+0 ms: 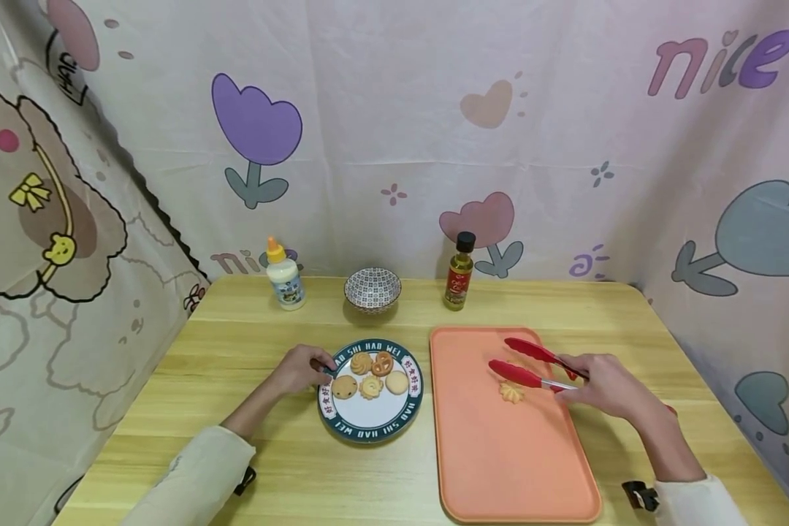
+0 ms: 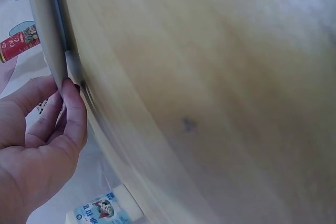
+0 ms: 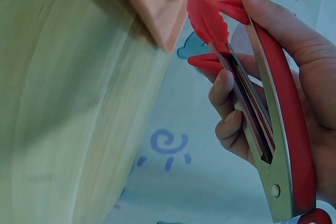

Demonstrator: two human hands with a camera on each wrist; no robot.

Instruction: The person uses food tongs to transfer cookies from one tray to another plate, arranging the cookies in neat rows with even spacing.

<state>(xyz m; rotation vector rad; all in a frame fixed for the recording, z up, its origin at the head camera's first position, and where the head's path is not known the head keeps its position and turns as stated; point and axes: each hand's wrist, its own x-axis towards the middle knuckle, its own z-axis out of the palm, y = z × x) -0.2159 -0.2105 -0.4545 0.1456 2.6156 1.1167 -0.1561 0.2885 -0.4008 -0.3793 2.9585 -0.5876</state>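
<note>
At the upper left rim of a green-edged plate (image 1: 367, 421), my left hand (image 1: 302, 369) pinches the rim between thumb and fingers; the left wrist view shows this hand (image 2: 50, 129) from the side. Several biscuits lie on the plate, among them a pretzel-shaped one (image 1: 383, 363) and a round one dotted with dark specks (image 1: 345, 387). My right hand (image 1: 608, 383) grips red-tipped metal tongs (image 1: 522, 373), their tips spread apart over the orange tray (image 1: 509, 460). Beneath the tips, a single flower-shaped biscuit (image 1: 511, 392) lies on the tray. In the right wrist view, fingers wrap the tongs' arms (image 3: 268, 108).
Along the table's back edge stand a white glue bottle with an orange cap (image 1: 286, 275), a patterned bowl (image 1: 372, 289) and a small bottle of yellowish liquid (image 1: 459, 272). A printed curtain (image 1: 381, 109) hangs behind the wooden table (image 1: 289, 460).
</note>
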